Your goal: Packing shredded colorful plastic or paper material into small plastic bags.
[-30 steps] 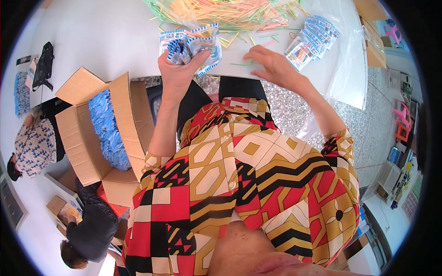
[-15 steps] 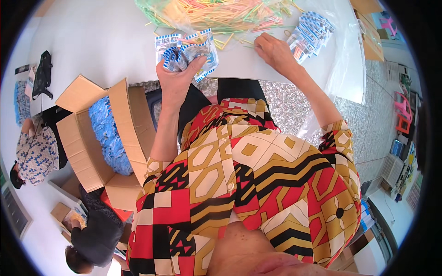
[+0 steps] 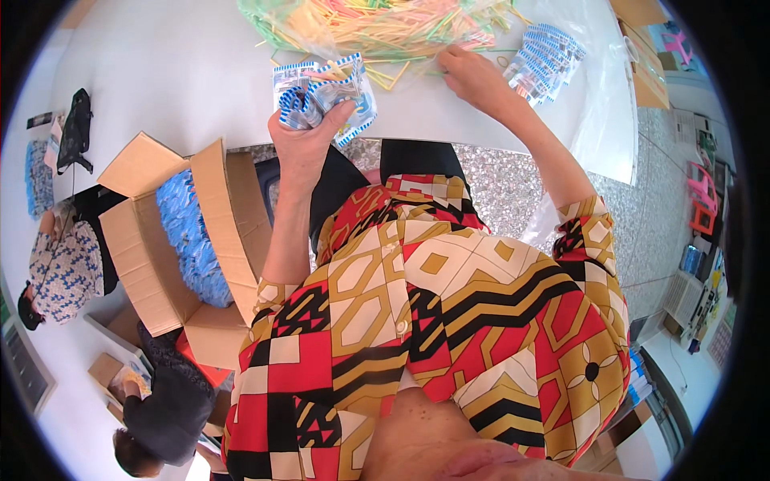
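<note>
My left hand [image 3: 306,143] grips a bunch of blue-and-white plastic packets [image 3: 353,100] above the near part of the white table [image 3: 184,88]. Some packets are curled into a roll, and thin pale sticks show at the top of the bunch. To its right, my right hand [image 3: 479,78] is at the near edge of a heap of thin coloured straws [image 3: 377,28], fingers drawn together; what lies between the fingertips is hidden. Fanned on the table beside that hand is a stack of similar packets [image 3: 547,60], straws showing in some.
An open cardboard box [image 3: 144,264] full of blue packets [image 3: 191,240] stands left of my lap. Clear plastic film [image 3: 589,104] hangs over the table's right side. Two other people, one in a patterned shirt [image 3: 68,260], one in dark clothes [image 3: 168,413], are at the left.
My right hand has moved slightly up and left, closer to the straws. My left hand has shifted a little left and down with its packets.
</note>
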The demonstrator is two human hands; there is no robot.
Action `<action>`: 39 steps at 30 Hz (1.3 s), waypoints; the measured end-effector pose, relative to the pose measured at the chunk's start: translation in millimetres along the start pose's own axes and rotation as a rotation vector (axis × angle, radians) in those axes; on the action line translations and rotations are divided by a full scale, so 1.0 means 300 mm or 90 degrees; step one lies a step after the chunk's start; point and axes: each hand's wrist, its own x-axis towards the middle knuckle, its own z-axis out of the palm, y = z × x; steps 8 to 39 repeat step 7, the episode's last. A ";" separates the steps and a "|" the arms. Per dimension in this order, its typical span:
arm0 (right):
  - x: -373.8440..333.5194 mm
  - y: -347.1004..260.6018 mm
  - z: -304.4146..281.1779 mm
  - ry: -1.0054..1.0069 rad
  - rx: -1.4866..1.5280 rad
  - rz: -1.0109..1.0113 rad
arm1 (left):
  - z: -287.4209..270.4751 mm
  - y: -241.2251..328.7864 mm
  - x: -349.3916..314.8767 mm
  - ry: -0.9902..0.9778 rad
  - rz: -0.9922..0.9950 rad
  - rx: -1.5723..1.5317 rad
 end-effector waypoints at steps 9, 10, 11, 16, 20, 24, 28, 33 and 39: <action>0.029 -0.076 -0.006 -0.117 -0.110 -0.005 | -0.023 -0.008 -0.004 -0.007 -0.013 0.014; 0.029 -0.076 -0.006 -0.117 -0.110 -0.005 | -0.023 -0.008 -0.004 -0.007 -0.013 0.014; 0.029 -0.076 -0.006 -0.117 -0.110 -0.005 | -0.023 -0.008 -0.004 -0.007 -0.013 0.014; 0.029 -0.076 -0.006 -0.117 -0.110 -0.005 | -0.023 -0.008 -0.004 -0.007 -0.013 0.014; 0.029 -0.076 -0.006 -0.117 -0.110 -0.005 | -0.023 -0.008 -0.004 -0.007 -0.013 0.014; 0.029 -0.076 -0.006 -0.117 -0.110 -0.005 | -0.023 -0.008 -0.004 -0.007 -0.013 0.014; 0.029 -0.076 -0.006 -0.117 -0.110 -0.005 | -0.023 -0.008 -0.004 -0.007 -0.013 0.014; 0.029 -0.076 -0.006 -0.117 -0.110 -0.005 | -0.023 -0.008 -0.004 -0.007 -0.013 0.014; 0.029 -0.076 -0.006 -0.117 -0.110 -0.005 | -0.023 -0.008 -0.004 -0.007 -0.013 0.014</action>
